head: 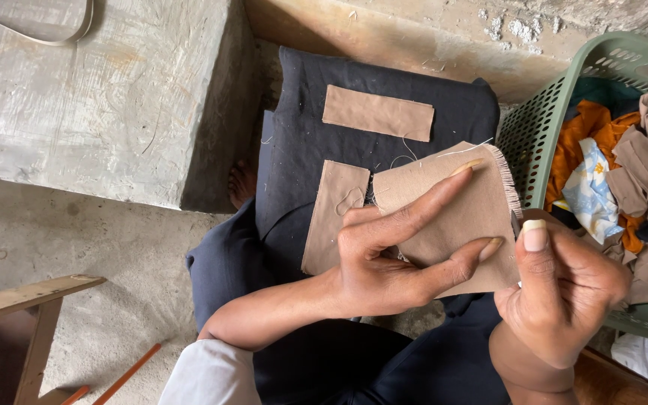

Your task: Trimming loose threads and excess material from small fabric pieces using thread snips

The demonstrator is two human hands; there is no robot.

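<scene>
The left hand (384, 259) lies flat over a tan cloth piece (451, 217), its fingers (444, 187) spread wide so the piece stays taut and level above the lap. The right hand (560, 289) meets the piece's right edge, fingers pinched narrow with the thumb on top, apparently on something thin; what it grips I cannot tell. Two more tan patches (377, 112) rest on the dark cloth (301, 135) over the knees, within reach. A green basket (549, 112) of scraps sits just beside the right hand.
</scene>
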